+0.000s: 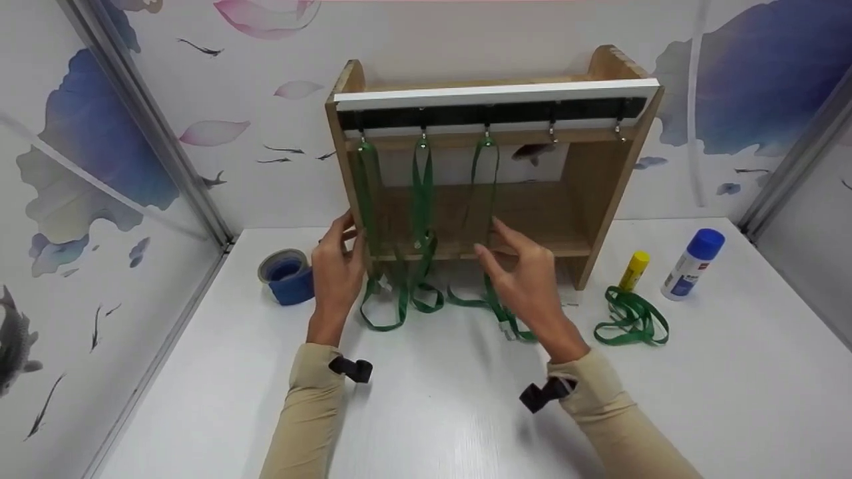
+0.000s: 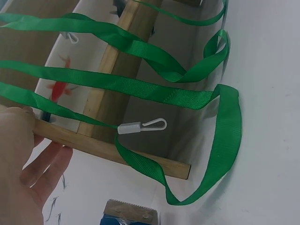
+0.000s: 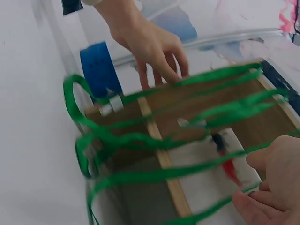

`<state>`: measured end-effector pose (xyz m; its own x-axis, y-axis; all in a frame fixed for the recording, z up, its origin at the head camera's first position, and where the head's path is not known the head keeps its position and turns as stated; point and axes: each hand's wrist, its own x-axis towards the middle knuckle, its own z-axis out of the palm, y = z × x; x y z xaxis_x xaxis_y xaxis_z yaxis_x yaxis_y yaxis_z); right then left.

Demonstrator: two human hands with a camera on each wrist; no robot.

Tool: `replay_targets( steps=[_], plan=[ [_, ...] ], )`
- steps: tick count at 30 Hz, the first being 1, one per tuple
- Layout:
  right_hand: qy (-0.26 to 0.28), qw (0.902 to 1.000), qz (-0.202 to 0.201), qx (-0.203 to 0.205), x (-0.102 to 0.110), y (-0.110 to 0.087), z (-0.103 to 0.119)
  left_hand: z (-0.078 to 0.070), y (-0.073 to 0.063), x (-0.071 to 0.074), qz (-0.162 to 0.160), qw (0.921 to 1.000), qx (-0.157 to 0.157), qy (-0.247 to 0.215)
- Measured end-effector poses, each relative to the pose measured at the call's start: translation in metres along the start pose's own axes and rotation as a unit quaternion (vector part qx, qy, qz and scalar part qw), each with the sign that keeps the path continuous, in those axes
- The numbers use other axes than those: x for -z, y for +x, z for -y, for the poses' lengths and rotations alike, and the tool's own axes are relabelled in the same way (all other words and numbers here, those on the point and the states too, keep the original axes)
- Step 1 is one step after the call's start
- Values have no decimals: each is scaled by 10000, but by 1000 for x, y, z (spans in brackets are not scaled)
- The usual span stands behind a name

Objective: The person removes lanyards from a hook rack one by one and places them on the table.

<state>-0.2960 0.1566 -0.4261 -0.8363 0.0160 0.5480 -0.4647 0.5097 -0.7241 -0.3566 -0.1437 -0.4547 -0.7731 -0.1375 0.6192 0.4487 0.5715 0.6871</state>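
The third green lanyard [image 1: 492,298] is hung from the middle hook [image 1: 487,131], near the centre of the frame, and its lower end appears to reach the bench [image 1: 432,419]. The thumb and forefinger of the right hand [image 1: 526,276] are parted narrowly at the strap; whether contact is made cannot be told. If the strap is lifted, it may be slipped off its small hook. If it is drawn sideways, the neighbouring lanyard [image 1: 421,216] may be snagged, since loops are crowded at lower centre. If it is pulled forward, the wooden rack [image 1: 612,179] may be tipped or dragged; against this, the rack's left side panel is held by the left hand [image 1: 336,269].

The front edge of the lower shelf [image 1: 532,253] lies behind the straps and could be caught by a clip. Toward the upper right, two bare hooks leave room along the rail. At right, sideways travel is limited by the loose lanyard [image 1: 631,307], the glue stick [image 1: 634,269] and the capped bottle [image 1: 692,264]; at left, by the blue tape roll [image 1: 291,276]. The widest room is found at bottom centre, between the forearms.
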Motion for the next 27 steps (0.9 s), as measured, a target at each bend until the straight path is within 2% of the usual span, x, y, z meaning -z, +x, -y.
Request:
replay_targets(
  steps=[4,9,12,17,21,27],
  plan=[
    [75,9997,-224,-17,-27,1,8,-1,0,-1,-2,10000,-19,-28],
    [42,9969,-784,3,-45,4,12,0,-1,-3,-37,9999,-140,9],
    [-5,9947,-1029,-21,-50,6,13,-1,0,-4,-26,9999,-121,59],
    [13,9926,-1212,-71,-54,10,12,0,0,-3,-36,9999,-75,62],
    [257,9917,-1252,-108,-55,14,8,1,-1,-2,-50,10000,-70,37],
    [627,9902,-1172,-420,-52,17,2,2,-1,0,-32,10000,-62,34]
  ],
)
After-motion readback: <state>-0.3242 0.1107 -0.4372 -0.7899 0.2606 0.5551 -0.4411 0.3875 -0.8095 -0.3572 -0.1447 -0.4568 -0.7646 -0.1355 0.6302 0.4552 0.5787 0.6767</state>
